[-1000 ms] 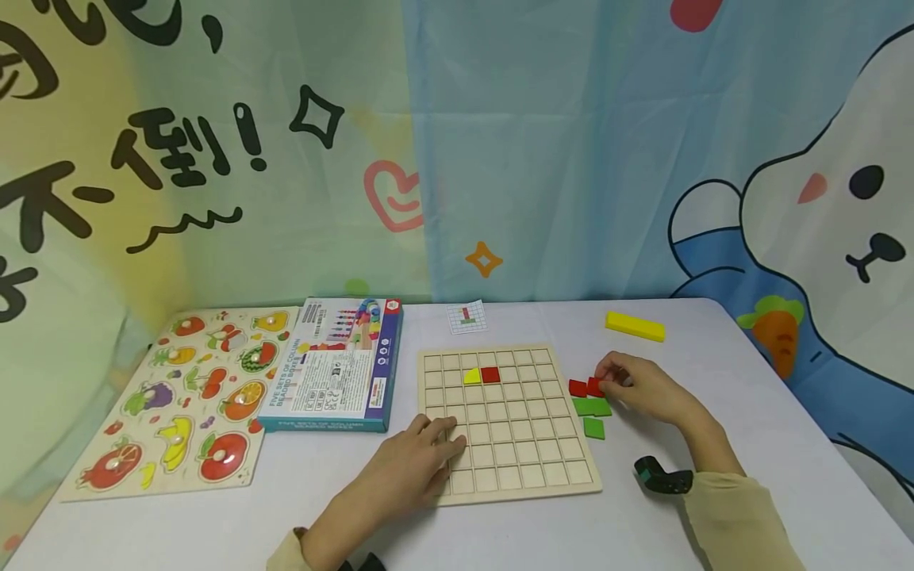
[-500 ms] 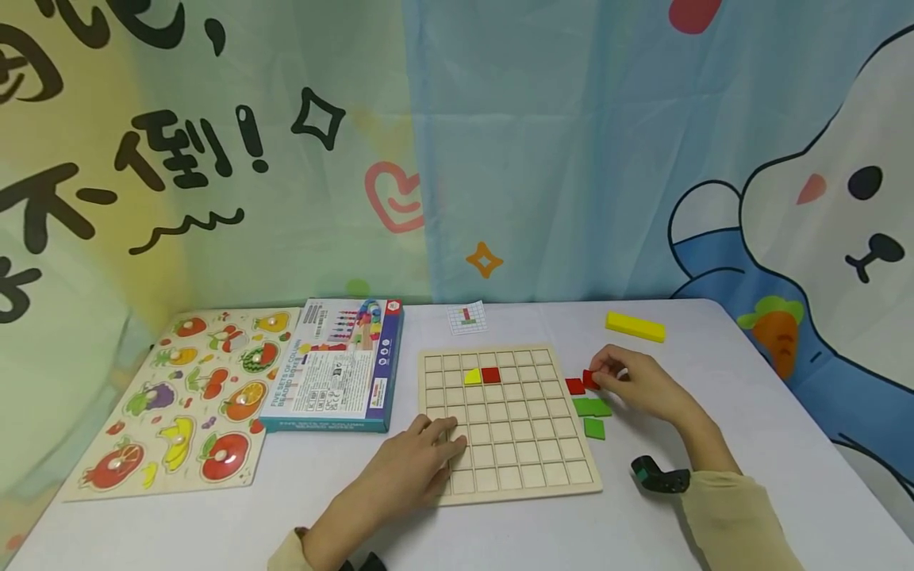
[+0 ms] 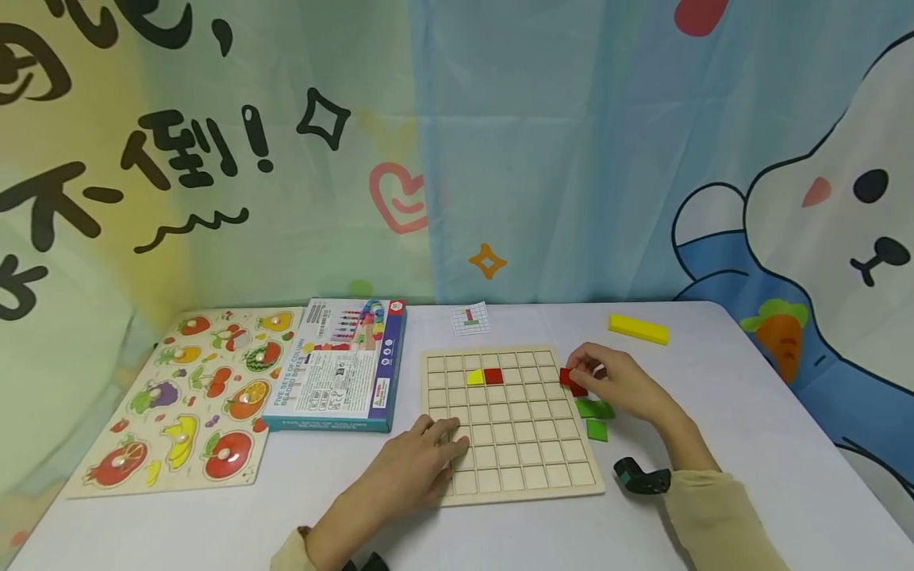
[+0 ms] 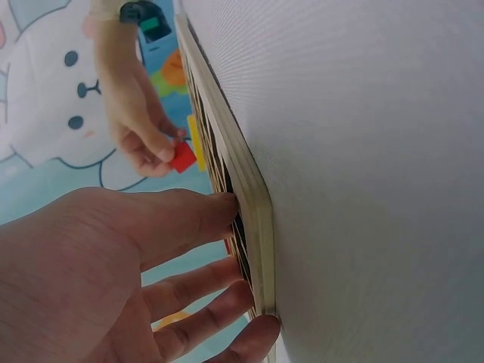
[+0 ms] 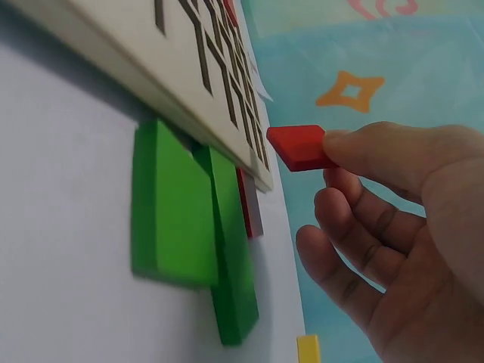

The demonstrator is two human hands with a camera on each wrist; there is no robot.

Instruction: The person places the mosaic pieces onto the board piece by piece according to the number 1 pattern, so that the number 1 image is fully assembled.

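Note:
My right hand [image 3: 617, 381] pinches a small red tile [image 5: 301, 147] between thumb and finger, held up at the right edge of the wooden grid board [image 3: 508, 457]. Below it on the table lies a second red tile [image 5: 249, 203], beside green tiles [image 5: 181, 208]. On the board's lower left part rests my left hand [image 3: 414, 468], its thumb [image 4: 189, 219] and fingers lying at the edge. A yellow tile [image 3: 474, 377] and a red tile [image 3: 493, 376] sit side by side in the board's upper cells.
Behind the board lies a small printed grid card [image 3: 470, 319]. A yellow bar [image 3: 638, 329] is at the back right. To the left, a boxed set [image 3: 328, 388] overlaps a fruit puzzle board [image 3: 157, 444]. A printed curtain [image 3: 514, 174] hangs behind the table.
My right hand has lifted the red tile from beside the other red one and moved left with it to the board's edge. The left hand stays on the board.

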